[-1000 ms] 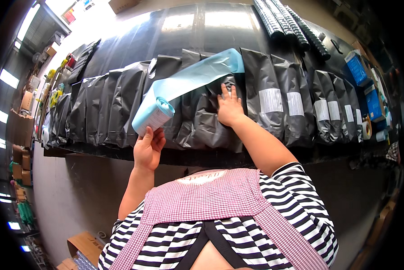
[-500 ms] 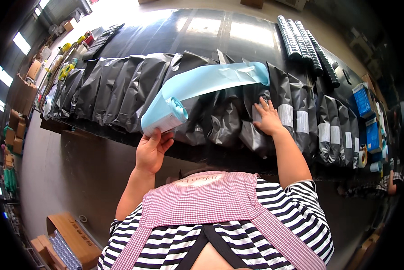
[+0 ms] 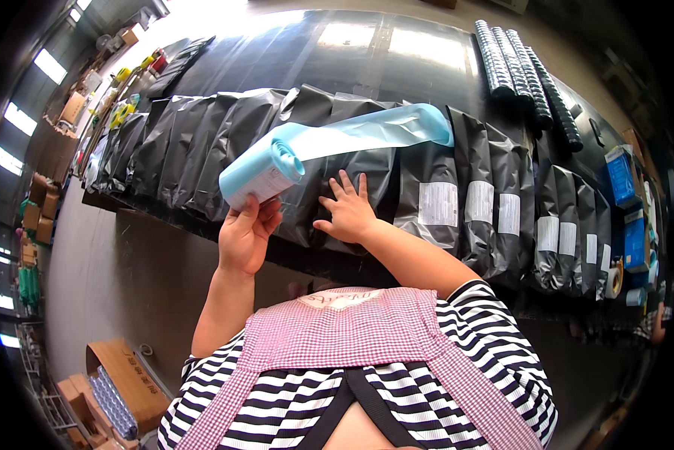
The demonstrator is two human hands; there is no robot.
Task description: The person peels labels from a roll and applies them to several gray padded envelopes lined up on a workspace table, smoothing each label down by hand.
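A light-blue roll of label backing point(image 3: 258, 169), with a white label showing on its near face, is gripped at its lower edge by my left hand point(image 3: 248, 229). Its loose strip point(image 3: 367, 131) trails to the right across a row of dark grey plastic mailing bags point(image 3: 194, 146). My right hand point(image 3: 349, 210) lies with spread fingers on a bag near the middle of the row and holds nothing. Just right of it, one bag carries a white label point(image 3: 437, 204). More bags farther right bear white labels point(image 3: 479, 201) too; those to the left show none.
The row lies along the near side of a dark, shiny table point(image 3: 329, 56). Bubble-wrapped tubes point(image 3: 502, 64) stand at the far right, with blue boxes point(image 3: 623, 178) and a tape roll point(image 3: 614, 279) at the right end. Below left, a cardboard box point(image 3: 130, 382) sits on the floor.
My right hand has moved left from the now flat, labelled bag to an unlabelled one. The left hand has shifted slightly left and down with the roll.
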